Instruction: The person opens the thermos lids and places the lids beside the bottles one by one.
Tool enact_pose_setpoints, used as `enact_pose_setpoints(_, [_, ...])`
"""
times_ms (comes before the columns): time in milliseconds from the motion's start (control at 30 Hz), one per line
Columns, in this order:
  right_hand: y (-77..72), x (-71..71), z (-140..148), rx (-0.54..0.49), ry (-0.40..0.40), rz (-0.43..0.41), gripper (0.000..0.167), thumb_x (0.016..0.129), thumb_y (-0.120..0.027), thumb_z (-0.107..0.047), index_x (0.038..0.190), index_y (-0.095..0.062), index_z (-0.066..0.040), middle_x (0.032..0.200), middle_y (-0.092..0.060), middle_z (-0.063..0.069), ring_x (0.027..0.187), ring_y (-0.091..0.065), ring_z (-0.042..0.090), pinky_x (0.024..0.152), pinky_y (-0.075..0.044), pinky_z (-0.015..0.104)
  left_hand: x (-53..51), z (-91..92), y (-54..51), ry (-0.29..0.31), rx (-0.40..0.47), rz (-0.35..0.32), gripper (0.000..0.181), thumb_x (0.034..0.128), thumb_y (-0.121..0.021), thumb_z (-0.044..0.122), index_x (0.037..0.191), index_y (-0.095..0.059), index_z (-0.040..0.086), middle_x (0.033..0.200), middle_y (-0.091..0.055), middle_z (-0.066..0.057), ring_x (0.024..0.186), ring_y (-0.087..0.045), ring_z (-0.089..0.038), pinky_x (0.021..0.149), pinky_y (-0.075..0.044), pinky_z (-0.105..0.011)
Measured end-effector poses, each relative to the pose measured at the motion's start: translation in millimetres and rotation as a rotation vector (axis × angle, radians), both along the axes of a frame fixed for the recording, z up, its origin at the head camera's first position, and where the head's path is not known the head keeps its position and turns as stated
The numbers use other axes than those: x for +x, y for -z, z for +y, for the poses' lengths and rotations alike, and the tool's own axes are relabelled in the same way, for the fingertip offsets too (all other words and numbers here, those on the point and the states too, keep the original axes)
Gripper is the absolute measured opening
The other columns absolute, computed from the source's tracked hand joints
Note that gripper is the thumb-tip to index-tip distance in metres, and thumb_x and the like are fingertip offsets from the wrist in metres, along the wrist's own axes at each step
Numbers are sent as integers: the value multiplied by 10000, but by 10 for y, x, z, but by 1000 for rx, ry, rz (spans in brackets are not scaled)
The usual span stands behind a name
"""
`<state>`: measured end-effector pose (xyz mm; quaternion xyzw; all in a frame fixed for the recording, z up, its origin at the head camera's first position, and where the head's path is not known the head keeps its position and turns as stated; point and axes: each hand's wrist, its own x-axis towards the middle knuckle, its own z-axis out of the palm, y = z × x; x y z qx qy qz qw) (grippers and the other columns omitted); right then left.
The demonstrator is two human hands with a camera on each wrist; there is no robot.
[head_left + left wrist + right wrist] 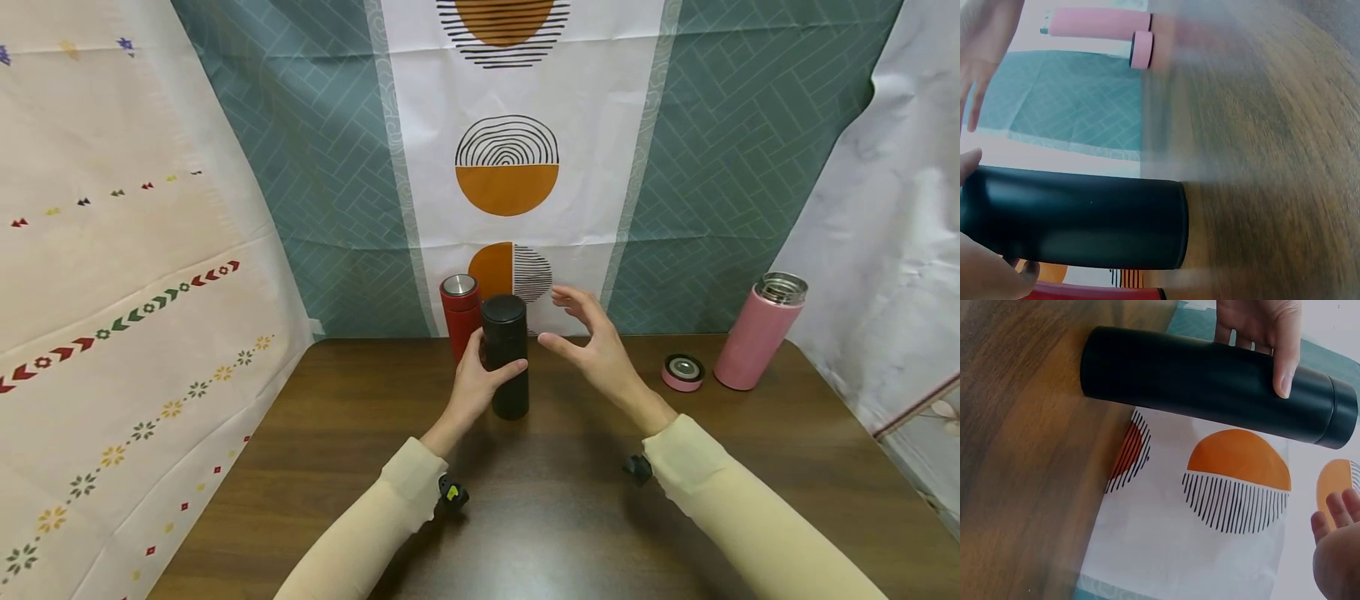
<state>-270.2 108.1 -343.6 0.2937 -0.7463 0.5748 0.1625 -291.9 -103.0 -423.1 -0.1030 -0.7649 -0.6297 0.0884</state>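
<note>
The black bottle (510,396) carries a plain dark finish, and the only mark resembling a label is a yellow-green patch on the small dark device (452,493) by the left cuff, too small to read. The surface is a brown wood-grain tabletop (570,508) with a soft sheen toward its near side. Behind it hangs a teal cloth (720,167) in a brick-like pattern, its white central panel (427,125) printed with orange-and-black-striped circles; a cream cloth (112,300) with rows of small coloured motifs hangs at left, and a pale sheet (900,167) at right. The left hand (478,382) grasps the black bottle, upright near the tabletop's back edge, just in front of a red bottle (461,321). The right hand (597,350) is released, fingers parted, beside the black bottle and apart from it. Farther right, an uncapped pink bottle (756,343) stands near its pink-and-black lid (682,377).
</note>
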Motion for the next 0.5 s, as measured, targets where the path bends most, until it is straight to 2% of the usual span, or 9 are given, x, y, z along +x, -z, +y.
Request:
enact_pose_setpoints(67, [-14,17,-3,-1,-3,-4,640,916,-759,11,1487,-471,20,1478,-483,217,1387,-452,369,1219,-273,554,-1,7,5,-15,-5,-2,744,903,-820,221,1517,-420,94,1409,-584,-143,1261,-574,-333,1097,-460,-553])
enact_pose_setpoints(300, [273,-266,66,-4,-6,14,652,930,-802,-152,1511,-506,-182,1499,-509,42,1401,-463,251,1225,-278,520,-21,2,18,-38,-35,7,703,889,-837,281,1469,-487,92,1362,-637,-123,1222,-613,-322,1078,-483,-542])
enact_pose_setpoints(500, [250,-250,80,-2,-4,8,649,933,-802,-167,1510,-505,-154,1495,-520,102,1400,-464,266,1223,-276,529,0,36,-22,-36,-10,-4,686,878,-847,272,1454,-515,103,1374,-644,-106,1247,-610,-322,1089,-469,-563])
